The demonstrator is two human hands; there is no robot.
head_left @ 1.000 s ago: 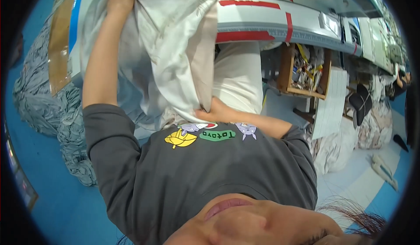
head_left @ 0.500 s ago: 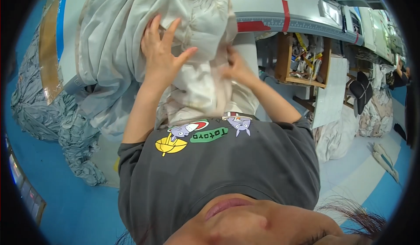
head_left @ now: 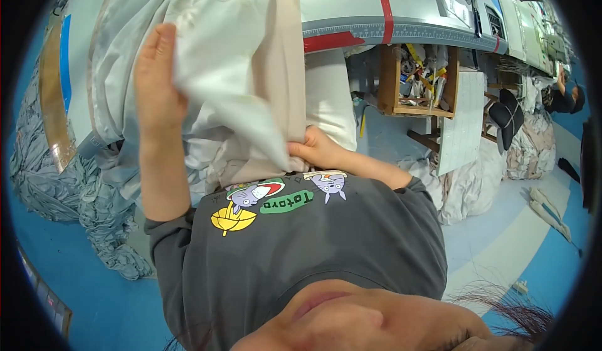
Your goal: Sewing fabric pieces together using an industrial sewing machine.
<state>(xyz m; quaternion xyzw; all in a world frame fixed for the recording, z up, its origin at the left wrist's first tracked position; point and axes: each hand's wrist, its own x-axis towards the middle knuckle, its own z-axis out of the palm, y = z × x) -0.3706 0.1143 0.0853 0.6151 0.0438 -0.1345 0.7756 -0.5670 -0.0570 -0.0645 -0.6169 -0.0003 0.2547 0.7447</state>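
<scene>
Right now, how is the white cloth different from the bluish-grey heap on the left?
The white cloth is pale; the bluish-grey heap is darker. The white cloth hangs over the table; the heap is bunched beside it. The right hand touches the white cloth; no hand touches the heap. Both are wrinkled fabric.

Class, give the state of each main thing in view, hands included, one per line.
White cloth: draped, creased, one flap blurred
Left hand: raised at the white cloth, grip unclear
Right hand: closed on the white cloth's edge
Grey-blue cloth: crumpled in a heap
Wooden box: open, filled with small items
Red tape: stuck down in strips
</scene>
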